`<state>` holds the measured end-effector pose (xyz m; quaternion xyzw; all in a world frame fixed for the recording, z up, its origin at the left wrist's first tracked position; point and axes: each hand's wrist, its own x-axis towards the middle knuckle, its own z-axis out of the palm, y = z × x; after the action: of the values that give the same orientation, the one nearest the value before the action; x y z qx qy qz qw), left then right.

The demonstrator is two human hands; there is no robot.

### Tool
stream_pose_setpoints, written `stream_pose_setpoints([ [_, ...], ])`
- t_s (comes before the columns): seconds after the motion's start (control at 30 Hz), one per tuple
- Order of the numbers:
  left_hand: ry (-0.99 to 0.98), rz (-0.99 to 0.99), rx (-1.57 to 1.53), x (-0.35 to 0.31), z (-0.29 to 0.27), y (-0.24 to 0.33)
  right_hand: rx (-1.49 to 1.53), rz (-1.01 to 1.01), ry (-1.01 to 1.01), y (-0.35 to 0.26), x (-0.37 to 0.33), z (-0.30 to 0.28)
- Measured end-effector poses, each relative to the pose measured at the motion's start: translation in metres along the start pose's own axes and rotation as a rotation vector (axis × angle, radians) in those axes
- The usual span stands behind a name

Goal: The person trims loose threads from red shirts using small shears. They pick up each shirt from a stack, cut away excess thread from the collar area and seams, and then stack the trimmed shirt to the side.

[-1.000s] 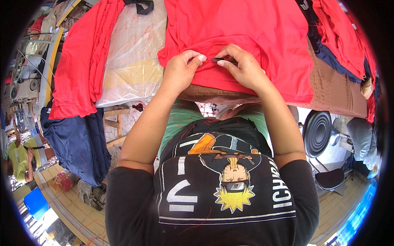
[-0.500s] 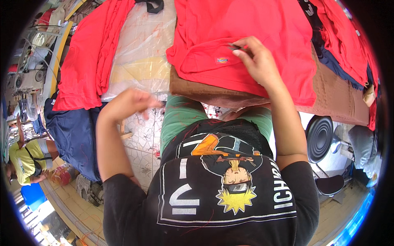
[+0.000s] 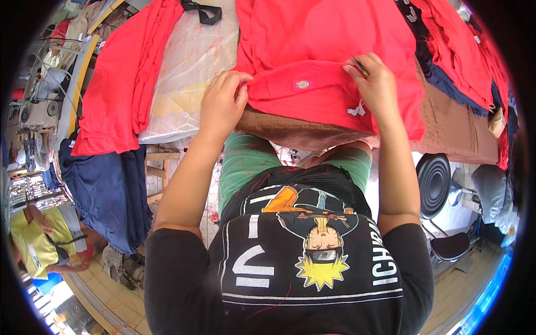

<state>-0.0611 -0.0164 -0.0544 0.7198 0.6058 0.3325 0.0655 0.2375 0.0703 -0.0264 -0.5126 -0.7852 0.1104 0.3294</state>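
Note:
A red garment (image 3: 324,33) lies over the brown-covered work surface in front of me, its near part folded into a band. A small sewn patch (image 3: 302,85) sits midway along that band. At the band's left end, my left hand (image 3: 222,103) pinches the red cloth. My right hand (image 3: 375,84) is closed at the right end, around a small dark tool (image 3: 360,67) that looks like thread snips; whether its fingers also grip cloth cannot be made out. Below the right hand, a small white tag (image 3: 356,110) shows on the fabric.
Left of the brown cover (image 3: 458,125) is a plastic-wrapped surface (image 3: 192,72) with a black strap (image 3: 207,14). Red garments (image 3: 120,78) and navy cloth (image 3: 106,190) hang at left; more red clothing (image 3: 463,50) lies right. A round black stool (image 3: 434,184) stands right. Another person (image 3: 42,237) is far left.
My left hand has moved up and forward from the air onto the cloth's left edge. My right hand has shifted right with the dark tool. The garment's near part now lies straighter.

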Motion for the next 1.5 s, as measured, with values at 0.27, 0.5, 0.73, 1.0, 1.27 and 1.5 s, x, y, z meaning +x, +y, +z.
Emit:
stream_pose_setpoints([
  [0.27, 0.087, 0.163, -0.013, -0.056, -0.012, -0.007, 0.272, 0.085, -0.596, 0.0, -0.045, -0.061],
  [0.5, 0.056, 0.266, -0.077, -0.032, -0.006, 0.024, 0.111, -0.019, -0.467, -0.019, -0.019, -0.093],
  [0.73, -0.159, 0.346, 0.056, -0.027, 0.026, 0.04, -0.248, -0.178, -0.521, -0.032, -0.001, -0.132],
  [1.0, 0.727, -0.413, -0.755, 0.007, -0.023, -0.037, -0.077, 0.034, -0.158, 0.047, 0.023, -0.227],
  [1.27, -0.047, 0.483, -0.101, 0.014, 0.042, 0.088, 0.248, 0.135, -0.128, 0.087, -0.039, -0.168],
  [1.5, -0.344, 0.567, -0.182, 0.021, 0.115, 0.138, 0.015, 0.219, -0.145, 0.066, -0.07, -0.183],
])
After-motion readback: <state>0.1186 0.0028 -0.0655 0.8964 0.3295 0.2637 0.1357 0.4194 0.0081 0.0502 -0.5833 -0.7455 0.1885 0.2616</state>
